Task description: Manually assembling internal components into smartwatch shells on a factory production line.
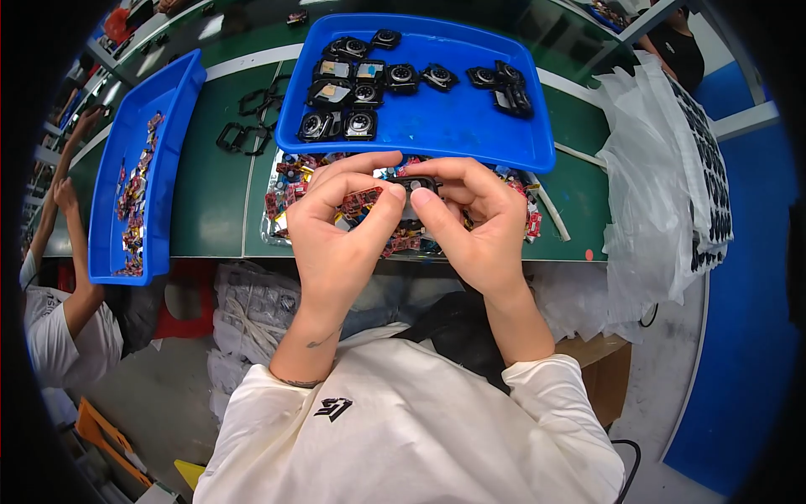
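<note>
A small black watch case (pixel 426 182) is held up between my two hands, above a tray of small parts. The fingers of my left hand (pixel 337 231) are curled, with the thumb tip pressed at the left end of the case. My right hand (pixel 483 235) pinches its right side. By the right thumb tip shows a small round clear piece, whose kind I cannot make out. Below my hands, the tray (pixel 275 228) is heaped with red circuit boards (pixel 363 202) and coloured bits. My fingers hide much of the case.
Behind my hands, a blue tray (pixel 336 149) holds several black watch bodies (pixel 401 77). Black frames (pixel 245 139) lie on the green table (pixel 210 193). A second blue tray (pixel 159 252) of boards stands left. Plastic sheeting (pixel 642 176) hangs at right. A co-worker's arms (pixel 74 218) are at far left.
</note>
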Available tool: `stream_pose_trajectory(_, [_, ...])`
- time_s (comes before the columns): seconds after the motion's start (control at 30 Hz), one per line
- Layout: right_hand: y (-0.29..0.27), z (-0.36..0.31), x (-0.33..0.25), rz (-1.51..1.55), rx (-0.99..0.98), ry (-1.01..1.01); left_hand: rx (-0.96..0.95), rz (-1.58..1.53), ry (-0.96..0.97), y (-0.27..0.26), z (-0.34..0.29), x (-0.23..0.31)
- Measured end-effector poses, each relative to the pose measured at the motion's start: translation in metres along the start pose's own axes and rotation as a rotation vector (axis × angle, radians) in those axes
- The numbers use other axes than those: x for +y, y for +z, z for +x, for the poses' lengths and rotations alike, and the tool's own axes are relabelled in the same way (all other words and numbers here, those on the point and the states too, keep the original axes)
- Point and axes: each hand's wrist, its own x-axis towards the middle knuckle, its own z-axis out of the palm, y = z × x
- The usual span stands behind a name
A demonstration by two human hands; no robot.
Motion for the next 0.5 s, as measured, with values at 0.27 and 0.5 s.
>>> stream_pose_trajectory(0.27, [-0.003,0.0,0.004,0.006,0.095,-0.077,0.016,0.202,0.242,0.003,-0.006,0.008])
stream_pose_trajectory(0.5, [0.0,0.003,0.003,0.295,0.055,-0.026,0.042,0.234,0.274,0.003,-0.009,0.013])
